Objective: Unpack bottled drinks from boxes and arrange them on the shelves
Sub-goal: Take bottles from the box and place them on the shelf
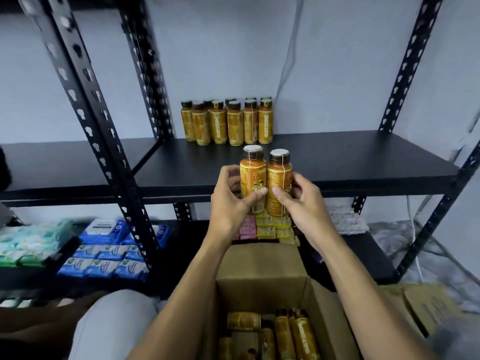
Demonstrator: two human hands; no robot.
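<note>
Two drinks are in the air in the head view, one per hand, touching side by side and upright, white caps up, just in front of the shelf (350, 162) edge; the left hand (228, 203) grips the left bottle (252, 178), thumb pressed across the label and fingers (226, 172) curled round the far side; the right hand (305, 203) holds the right bottle (280, 178) the same way, thumb on the label, its fingers wrapped loosely round the outer side. A row (226, 123) of the same bottles stands at the back of the shelf, near the wall, with bare board in front of it and to its right; below, the open box (259, 284) sits between the forearms with more stock (285, 331) lying in it; packets (104, 255) fill the lower shelf to the left.

The step in hand looks like the placing of this pair. To do it well, I would carry both forward level, bases clear of the shelf lip, and set them down just in front of the row with labels facing out; lower them flat, not on an edge, since tall narrow bottles tip easily and one knock could topple the row; let go only once each stands firm, then slide them in to close the gap.
</note>
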